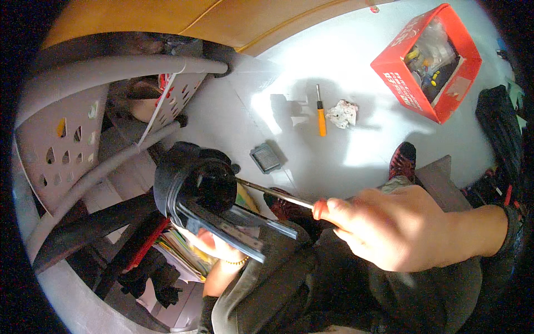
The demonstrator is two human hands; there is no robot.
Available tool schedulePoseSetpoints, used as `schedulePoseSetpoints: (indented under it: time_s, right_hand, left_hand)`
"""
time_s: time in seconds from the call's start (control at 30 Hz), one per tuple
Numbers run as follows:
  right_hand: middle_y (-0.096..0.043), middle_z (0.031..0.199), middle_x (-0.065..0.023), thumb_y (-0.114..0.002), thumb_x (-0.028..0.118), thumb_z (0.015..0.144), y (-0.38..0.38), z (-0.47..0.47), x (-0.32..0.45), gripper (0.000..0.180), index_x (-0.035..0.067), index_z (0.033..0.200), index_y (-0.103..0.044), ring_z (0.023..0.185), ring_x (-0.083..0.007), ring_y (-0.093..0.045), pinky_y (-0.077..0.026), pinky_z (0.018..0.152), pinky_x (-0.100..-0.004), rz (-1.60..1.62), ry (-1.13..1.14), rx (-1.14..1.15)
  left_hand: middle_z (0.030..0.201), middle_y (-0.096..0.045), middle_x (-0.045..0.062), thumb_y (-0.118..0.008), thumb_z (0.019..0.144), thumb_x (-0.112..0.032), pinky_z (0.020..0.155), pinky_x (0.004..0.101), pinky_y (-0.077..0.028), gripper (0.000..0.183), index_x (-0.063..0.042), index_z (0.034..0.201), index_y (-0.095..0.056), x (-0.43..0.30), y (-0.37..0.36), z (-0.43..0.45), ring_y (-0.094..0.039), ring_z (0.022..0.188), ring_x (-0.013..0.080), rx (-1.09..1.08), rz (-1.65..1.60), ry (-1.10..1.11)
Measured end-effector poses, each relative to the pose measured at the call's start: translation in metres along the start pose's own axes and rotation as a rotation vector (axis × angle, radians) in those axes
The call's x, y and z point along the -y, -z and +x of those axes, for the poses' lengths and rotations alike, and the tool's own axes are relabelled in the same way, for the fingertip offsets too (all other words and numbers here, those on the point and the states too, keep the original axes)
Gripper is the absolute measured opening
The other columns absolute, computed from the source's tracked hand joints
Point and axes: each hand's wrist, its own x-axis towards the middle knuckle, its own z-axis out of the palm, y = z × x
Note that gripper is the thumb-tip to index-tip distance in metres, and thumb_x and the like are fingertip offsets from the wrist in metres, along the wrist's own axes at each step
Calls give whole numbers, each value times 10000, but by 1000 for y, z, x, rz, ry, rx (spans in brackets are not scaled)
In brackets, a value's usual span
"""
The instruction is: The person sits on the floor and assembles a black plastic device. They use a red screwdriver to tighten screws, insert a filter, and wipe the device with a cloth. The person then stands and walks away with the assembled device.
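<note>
My right hand [388,229] grips the red handle of a screwdriver [288,197], its long metal shaft pointing left. The shaft's far end meets the right rim of a black plastic housing [171,179] with a round dark opening and two long rails, perhaps a vacuum cleaner part. Whether the tip is inside the housing or only against its edge, I cannot tell. From below, my left hand [212,244] supports this housing above my lap; most of its fingers are hidden behind the part.
On the floor ahead lie a small pleated filter [265,158], an orange-handled driver [321,117] and a crumpled tissue [343,114]. A red box [421,89] holding plastic bags stands at the far right. To the left is a perforated grey rack [58,146], with papers [183,250] below.
</note>
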Motion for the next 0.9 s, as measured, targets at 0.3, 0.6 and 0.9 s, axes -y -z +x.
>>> schedulePoseSetpoints:
  time_s: [0.3,0.6,0.9]
  right_hand:
    - [-612,959,-79,-707,50,866,-7,3,-12,283,18,1114,-574,716,-140,-613,-497,716,-277,633,-427,-62]
    - [-610,817,-54,-687,126,912,-4,5,-7,201,19,1070,-624,563,-120,-600,-463,474,-258,639,-363,36]
    - [-577,871,-102,-840,146,753,-9,6,-16,417,16,1073,-606,758,-237,-610,-476,571,-295,255,-162,-199]
  left_hand:
    - [1247,-567,132,-579,900,-593,999,440,-452,670,-70,1312,-503,-2,53,-21,-556,1106,282,377,-465,767]
    - [1244,-578,163,-604,908,-531,1015,446,-461,658,-20,1311,-510,-14,49,-18,-563,1131,288,370,-486,826]
    - [1248,-584,179,-612,910,-509,1022,458,-464,662,4,1316,-512,-16,38,-11,-567,1145,300,375,-498,834]
